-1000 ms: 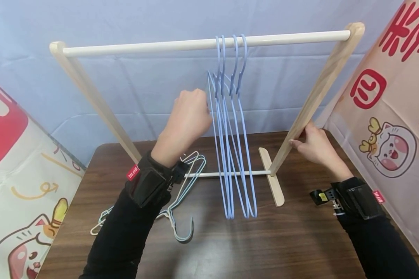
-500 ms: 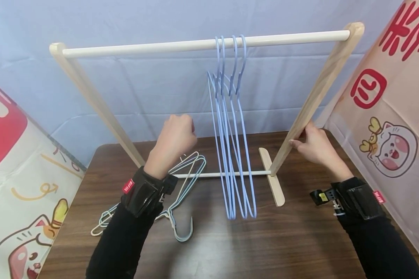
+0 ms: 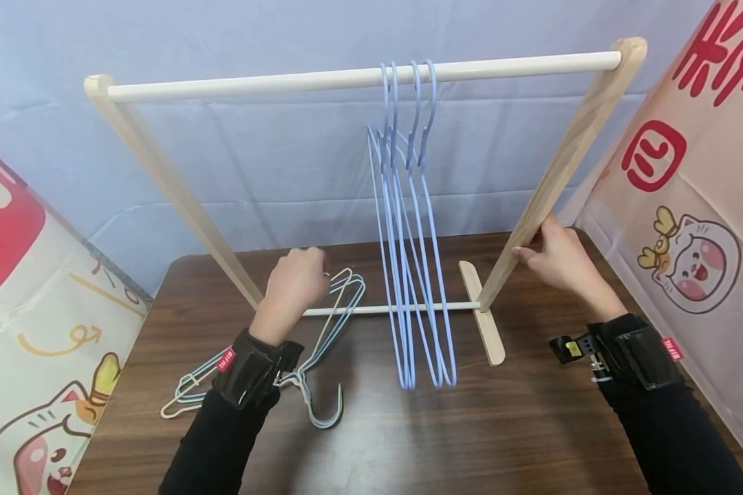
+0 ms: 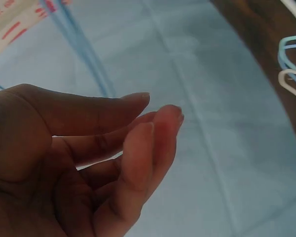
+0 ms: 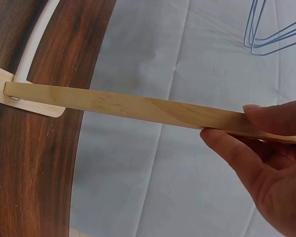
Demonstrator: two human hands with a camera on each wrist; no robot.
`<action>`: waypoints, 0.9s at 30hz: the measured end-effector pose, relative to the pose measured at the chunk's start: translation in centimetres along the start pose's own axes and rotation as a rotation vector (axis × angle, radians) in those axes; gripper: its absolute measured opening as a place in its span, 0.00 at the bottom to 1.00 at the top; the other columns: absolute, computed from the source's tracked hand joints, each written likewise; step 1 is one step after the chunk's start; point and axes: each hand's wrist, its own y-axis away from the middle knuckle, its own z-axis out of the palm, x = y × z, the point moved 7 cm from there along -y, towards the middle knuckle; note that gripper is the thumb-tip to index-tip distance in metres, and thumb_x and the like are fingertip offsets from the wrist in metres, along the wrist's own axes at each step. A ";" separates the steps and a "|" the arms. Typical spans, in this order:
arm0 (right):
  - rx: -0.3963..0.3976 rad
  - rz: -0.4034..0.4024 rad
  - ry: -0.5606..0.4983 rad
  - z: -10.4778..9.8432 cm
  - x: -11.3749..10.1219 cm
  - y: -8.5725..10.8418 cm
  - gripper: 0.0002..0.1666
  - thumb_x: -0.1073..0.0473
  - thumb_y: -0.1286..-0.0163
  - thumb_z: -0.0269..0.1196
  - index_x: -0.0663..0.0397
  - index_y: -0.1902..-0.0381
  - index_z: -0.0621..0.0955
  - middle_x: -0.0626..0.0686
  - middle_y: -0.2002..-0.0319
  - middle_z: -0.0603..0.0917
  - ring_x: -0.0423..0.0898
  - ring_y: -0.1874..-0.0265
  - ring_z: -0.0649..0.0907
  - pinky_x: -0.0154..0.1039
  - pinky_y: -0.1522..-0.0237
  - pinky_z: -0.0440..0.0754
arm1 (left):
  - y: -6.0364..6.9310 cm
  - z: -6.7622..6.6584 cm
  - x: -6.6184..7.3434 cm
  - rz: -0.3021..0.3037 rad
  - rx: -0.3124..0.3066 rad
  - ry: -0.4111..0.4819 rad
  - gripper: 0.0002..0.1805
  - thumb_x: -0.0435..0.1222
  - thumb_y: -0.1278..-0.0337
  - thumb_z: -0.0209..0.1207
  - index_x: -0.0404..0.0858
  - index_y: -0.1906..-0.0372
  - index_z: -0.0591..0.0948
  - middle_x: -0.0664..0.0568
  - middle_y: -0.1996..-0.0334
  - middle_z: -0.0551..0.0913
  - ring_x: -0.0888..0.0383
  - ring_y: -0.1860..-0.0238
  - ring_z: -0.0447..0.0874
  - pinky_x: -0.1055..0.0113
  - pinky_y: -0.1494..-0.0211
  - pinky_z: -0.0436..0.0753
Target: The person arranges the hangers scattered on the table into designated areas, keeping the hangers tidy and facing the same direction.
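Several blue wire hangers [image 3: 405, 227] hang by their hooks from the white top bar [image 3: 241, 86] of a clothes rack. My left hand [image 3: 294, 282] is in the air left of them, its fingers loosely bent. The left wrist view shows nothing between thumb and fingers. Below and around that hand, pale blue and cream hangers [image 3: 325, 344] lie on the table, partly hidden by the hand and forearm. My right hand [image 3: 557, 254] holds the rack's right wooden post [image 3: 566, 148]. In the right wrist view, thumb and fingers lie on opposite sides of the post [image 5: 153, 108].
A lower white bar [image 3: 464, 306] joins the rack's posts near the brown table [image 3: 408, 440]. The right wooden foot [image 3: 488, 330] stands on the tabletop. Light blue cloth [image 3: 272, 158] hangs behind, with printed panels at both sides.
My left hand has moved down and left, from beside the hanging hangers to above the hangers lying on the table. My right hand keeps its hold on the post.
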 end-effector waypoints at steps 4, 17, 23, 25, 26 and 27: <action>-0.001 -0.002 0.000 0.0 0.0 0.0 0.23 0.67 0.40 0.59 0.70 0.51 0.63 0.68 0.65 0.75 0.64 0.65 0.76 0.53 0.67 0.69 | 0.1 1.8 -1.1 0.011 -0.001 -0.035 0.09 0.24 0.63 0.50 0.38 0.76 0.77 0.53 0.84 0.69 0.57 0.82 0.64 0.66 0.82 0.62; 0.000 0.000 0.000 0.0 0.0 0.0 0.23 0.67 0.40 0.59 0.70 0.51 0.62 0.69 0.64 0.75 0.64 0.64 0.76 0.53 0.67 0.69 | 2.0 7.6 -5.4 -0.001 -0.086 -0.004 0.16 0.21 0.63 0.46 0.43 0.89 0.59 0.57 0.90 0.53 0.61 0.86 0.50 0.70 0.84 0.51; 0.006 0.000 -0.002 0.0 0.0 0.0 0.24 0.68 0.41 0.59 0.70 0.50 0.62 0.69 0.64 0.75 0.64 0.63 0.76 0.53 0.66 0.70 | 2.9 9.6 -7.4 -0.022 -0.119 -0.013 0.14 0.23 0.68 0.47 0.43 0.90 0.60 0.55 0.89 0.59 0.58 0.84 0.58 0.68 0.84 0.56; 0.007 0.001 -0.002 -0.1 0.0 0.0 0.24 0.68 0.41 0.59 0.70 0.50 0.62 0.69 0.64 0.75 0.64 0.63 0.76 0.53 0.66 0.70 | 3.2 10.4 -8.1 -0.030 -0.143 -0.017 0.13 0.23 0.68 0.49 0.42 0.90 0.64 0.55 0.89 0.62 0.57 0.83 0.62 0.68 0.84 0.59; 0.007 0.001 -0.002 0.0 0.0 -0.1 0.24 0.68 0.41 0.59 0.70 0.51 0.62 0.69 0.64 0.75 0.64 0.63 0.76 0.53 0.66 0.70 | 3.2 10.8 -8.5 -0.040 -0.158 -0.021 0.12 0.24 0.67 0.51 0.42 0.90 0.66 0.54 0.88 0.65 0.57 0.82 0.64 0.68 0.84 0.62; 0.007 0.001 -0.001 0.0 0.0 -0.1 0.24 0.68 0.41 0.59 0.70 0.51 0.62 0.69 0.64 0.75 0.64 0.63 0.76 0.53 0.66 0.70 | 3.3 11.2 -8.8 -0.048 -0.172 -0.026 0.11 0.24 0.66 0.52 0.42 0.89 0.67 0.54 0.88 0.67 0.56 0.82 0.65 0.67 0.83 0.64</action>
